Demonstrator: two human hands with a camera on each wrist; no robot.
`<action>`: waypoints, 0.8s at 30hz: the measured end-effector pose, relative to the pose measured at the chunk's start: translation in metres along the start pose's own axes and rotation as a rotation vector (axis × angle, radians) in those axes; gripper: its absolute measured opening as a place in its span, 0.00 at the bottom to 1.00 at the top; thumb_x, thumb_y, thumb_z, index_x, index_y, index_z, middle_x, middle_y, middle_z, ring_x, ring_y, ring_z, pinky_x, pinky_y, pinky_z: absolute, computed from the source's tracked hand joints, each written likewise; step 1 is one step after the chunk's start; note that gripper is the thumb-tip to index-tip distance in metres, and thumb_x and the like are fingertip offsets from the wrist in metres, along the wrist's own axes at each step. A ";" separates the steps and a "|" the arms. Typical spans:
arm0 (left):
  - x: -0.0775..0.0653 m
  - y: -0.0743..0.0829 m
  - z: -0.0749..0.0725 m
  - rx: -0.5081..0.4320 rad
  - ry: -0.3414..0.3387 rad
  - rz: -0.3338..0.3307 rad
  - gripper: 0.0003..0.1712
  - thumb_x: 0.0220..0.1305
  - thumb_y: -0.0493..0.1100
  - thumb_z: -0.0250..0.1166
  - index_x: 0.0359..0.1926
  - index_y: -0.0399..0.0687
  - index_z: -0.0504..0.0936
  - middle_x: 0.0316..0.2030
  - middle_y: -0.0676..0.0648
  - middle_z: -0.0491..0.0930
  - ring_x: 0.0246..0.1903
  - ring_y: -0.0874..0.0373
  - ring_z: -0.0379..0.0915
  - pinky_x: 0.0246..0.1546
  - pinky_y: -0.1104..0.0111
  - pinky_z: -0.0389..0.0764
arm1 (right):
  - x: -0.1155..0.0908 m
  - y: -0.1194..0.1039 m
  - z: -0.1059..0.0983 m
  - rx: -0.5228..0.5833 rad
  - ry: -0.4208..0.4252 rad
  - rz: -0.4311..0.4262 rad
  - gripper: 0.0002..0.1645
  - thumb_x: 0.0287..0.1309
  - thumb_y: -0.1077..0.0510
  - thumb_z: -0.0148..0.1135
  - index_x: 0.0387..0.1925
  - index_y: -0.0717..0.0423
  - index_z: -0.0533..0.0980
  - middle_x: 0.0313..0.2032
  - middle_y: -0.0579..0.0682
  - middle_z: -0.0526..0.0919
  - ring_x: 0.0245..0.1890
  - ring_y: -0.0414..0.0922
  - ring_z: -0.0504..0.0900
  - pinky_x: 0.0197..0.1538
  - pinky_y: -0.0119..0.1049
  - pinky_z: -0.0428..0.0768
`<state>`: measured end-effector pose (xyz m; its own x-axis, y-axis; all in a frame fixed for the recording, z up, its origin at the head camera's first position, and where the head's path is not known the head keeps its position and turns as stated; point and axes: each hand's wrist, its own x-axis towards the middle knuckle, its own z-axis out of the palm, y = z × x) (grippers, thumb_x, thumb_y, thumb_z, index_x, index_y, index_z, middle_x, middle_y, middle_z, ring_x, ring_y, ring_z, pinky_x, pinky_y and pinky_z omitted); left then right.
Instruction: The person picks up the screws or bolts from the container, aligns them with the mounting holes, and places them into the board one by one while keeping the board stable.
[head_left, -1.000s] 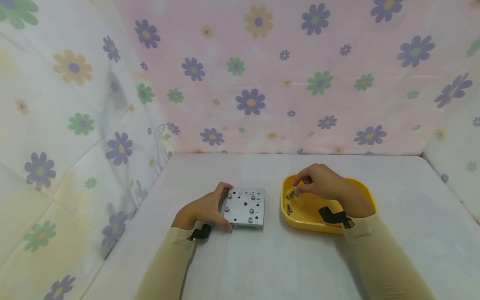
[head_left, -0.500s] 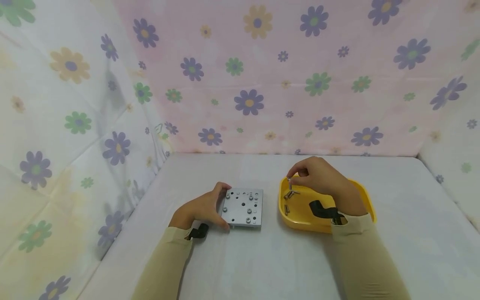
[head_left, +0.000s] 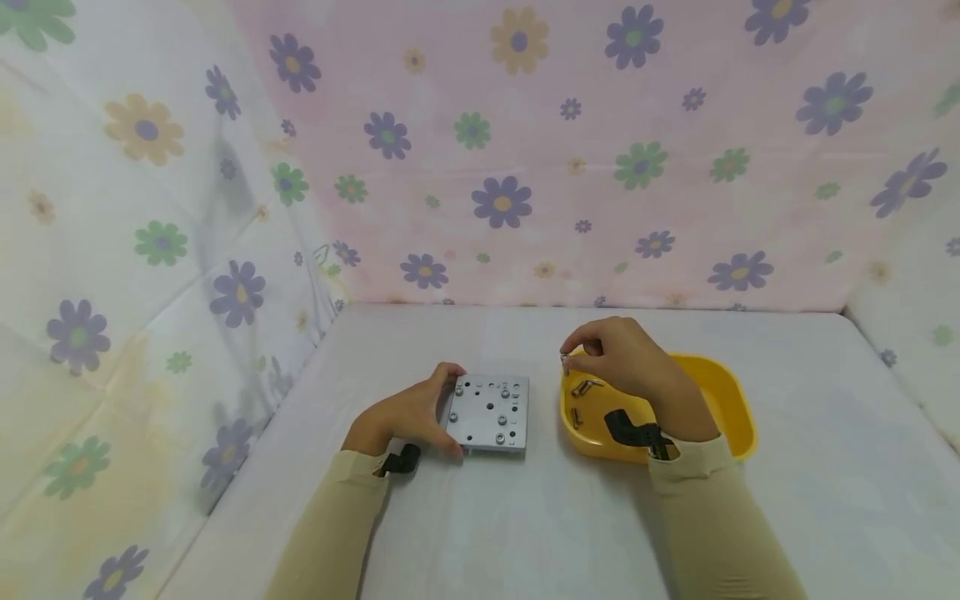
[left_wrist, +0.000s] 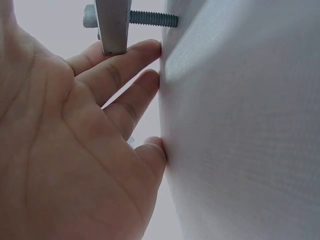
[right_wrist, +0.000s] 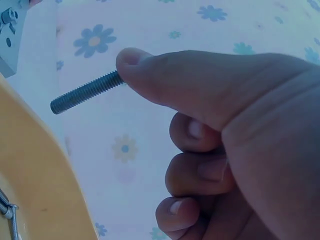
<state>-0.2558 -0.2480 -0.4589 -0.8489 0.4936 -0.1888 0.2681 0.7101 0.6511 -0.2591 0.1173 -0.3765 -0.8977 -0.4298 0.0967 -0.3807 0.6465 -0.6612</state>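
Note:
My left hand (head_left: 408,414) holds a square silver metal plate (head_left: 480,427) by its left side, thumb at the near corner and fingers at the far one. Several socket-head screws stand in the plate's holes. In the left wrist view one screw's threaded shank (left_wrist: 152,18) sticks out under the plate edge (left_wrist: 114,30), so the plate is raised off the table. Over the left rim of the yellow tray, my right hand (head_left: 626,354) pinches a single screw (right_wrist: 86,93) between thumb and forefinger, threaded end clear; its head is hidden in the right wrist view.
The yellow tray (head_left: 731,396) stands right of the plate. Several loose screws (head_left: 581,388) lie at its left end. Flowered cloth walls (head_left: 450,208) close off the back and sides of the white table (head_left: 480,533).
My right hand has lifted a screw out of the loose ones and carried it left to the tray's rim. The left hand and plate have stayed in place.

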 end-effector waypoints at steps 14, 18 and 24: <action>-0.001 0.004 -0.002 0.025 0.001 -0.018 0.74 0.28 0.59 0.89 0.74 0.56 0.53 0.75 0.48 0.63 0.74 0.55 0.59 0.77 0.53 0.57 | 0.004 -0.023 0.013 -0.001 0.061 -0.036 0.06 0.64 0.50 0.72 0.42 0.43 0.87 0.17 0.44 0.62 0.18 0.43 0.62 0.26 0.35 0.66; -0.001 0.004 -0.003 0.015 0.003 -0.014 0.75 0.27 0.58 0.89 0.74 0.55 0.53 0.75 0.47 0.63 0.75 0.53 0.58 0.78 0.53 0.56 | 0.008 -0.027 0.023 0.030 0.072 -0.042 0.06 0.64 0.48 0.72 0.41 0.41 0.87 0.18 0.44 0.62 0.17 0.43 0.61 0.25 0.35 0.66; -0.001 0.003 -0.002 0.000 -0.012 -0.013 0.75 0.28 0.58 0.90 0.74 0.55 0.52 0.75 0.47 0.63 0.75 0.53 0.57 0.78 0.53 0.55 | 0.010 -0.032 0.032 0.069 0.073 -0.046 0.06 0.63 0.47 0.72 0.40 0.39 0.87 0.17 0.44 0.62 0.17 0.43 0.61 0.25 0.35 0.65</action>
<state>-0.2550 -0.2471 -0.4555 -0.8466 0.4906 -0.2064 0.2572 0.7166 0.6483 -0.2491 0.0722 -0.3786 -0.8943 -0.4095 0.1804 -0.4081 0.5812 -0.7040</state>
